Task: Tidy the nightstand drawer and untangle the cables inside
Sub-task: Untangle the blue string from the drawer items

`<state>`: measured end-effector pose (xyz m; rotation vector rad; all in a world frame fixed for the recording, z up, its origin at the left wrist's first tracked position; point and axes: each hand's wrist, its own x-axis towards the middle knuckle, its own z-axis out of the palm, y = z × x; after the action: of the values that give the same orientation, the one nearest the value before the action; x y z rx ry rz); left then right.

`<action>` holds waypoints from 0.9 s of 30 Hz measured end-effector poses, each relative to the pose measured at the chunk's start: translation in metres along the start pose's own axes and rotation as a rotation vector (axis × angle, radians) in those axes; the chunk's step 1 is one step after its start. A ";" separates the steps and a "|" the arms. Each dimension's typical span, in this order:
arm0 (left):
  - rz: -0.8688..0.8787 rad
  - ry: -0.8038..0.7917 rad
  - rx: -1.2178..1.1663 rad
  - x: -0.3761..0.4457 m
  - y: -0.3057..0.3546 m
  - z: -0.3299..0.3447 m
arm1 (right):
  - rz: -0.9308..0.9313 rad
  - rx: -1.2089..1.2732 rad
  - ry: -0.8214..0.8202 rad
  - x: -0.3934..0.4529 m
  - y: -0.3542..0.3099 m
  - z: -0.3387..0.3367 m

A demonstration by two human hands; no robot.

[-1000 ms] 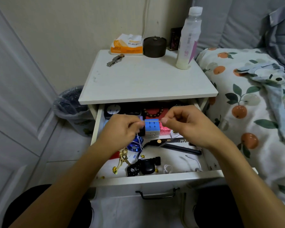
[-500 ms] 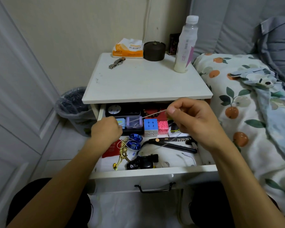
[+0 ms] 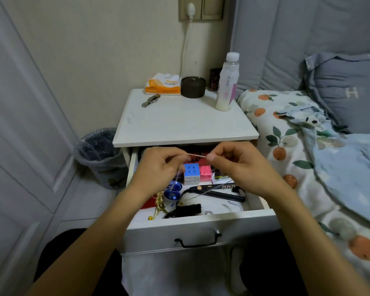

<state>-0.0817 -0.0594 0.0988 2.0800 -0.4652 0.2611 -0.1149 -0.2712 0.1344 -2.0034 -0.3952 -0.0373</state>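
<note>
The white nightstand drawer [image 3: 201, 224] stands pulled open below me. Over it, my left hand [image 3: 158, 167] and my right hand [image 3: 233, 163] each pinch a thin pale string [image 3: 195, 155] stretched taut between them. From my left hand the string drops to a blue yo-yo [image 3: 173, 192] lying in the drawer. Behind the hands sit a blue-topped puzzle cube [image 3: 191, 174] and a pink cube [image 3: 205, 173]. A black hair tool [image 3: 216, 192], a black clip-like gadget [image 3: 185, 210] and a gold trinket [image 3: 159, 207] lie nearer the front.
On the nightstand top [image 3: 184, 124] stand a tissue pack [image 3: 162, 84], a dark round jar [image 3: 193, 86], a plastic bottle [image 3: 228, 82] and a watch [image 3: 150, 100]. A lined bin [image 3: 98, 154] is at the left. The bed with a fruit-print quilt [image 3: 286, 146] borders the right.
My left hand rose from the drawer back up level with my right, and the string between them went short and taut. The view tilted up, showing the wall socket.
</note>
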 end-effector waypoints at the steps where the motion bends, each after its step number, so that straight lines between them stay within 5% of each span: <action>1: -0.050 0.045 -0.010 -0.001 -0.003 -0.005 | -0.005 -0.011 0.015 -0.006 -0.005 -0.003; 8: -0.305 -0.016 0.153 -0.005 -0.024 -0.019 | -0.090 -0.021 0.049 -0.039 -0.060 -0.008; 16: -0.114 -0.024 -0.008 -0.036 0.051 -0.047 | 0.045 -0.031 0.008 -0.091 -0.077 0.003; 19: -0.013 -0.210 0.085 -0.067 0.070 -0.056 | 0.175 -0.137 -0.135 -0.117 -0.063 0.011; 23: 0.011 -0.613 0.161 -0.099 0.074 -0.062 | 0.279 -0.595 -0.246 -0.129 -0.045 0.009; 27: -0.059 -0.538 0.149 -0.106 0.057 -0.062 | 0.281 -0.644 -0.183 -0.123 -0.037 0.009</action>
<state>-0.2015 -0.0101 0.1369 2.2995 -0.7185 -0.3199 -0.2430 -0.2808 0.1378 -2.6950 -0.2254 0.2232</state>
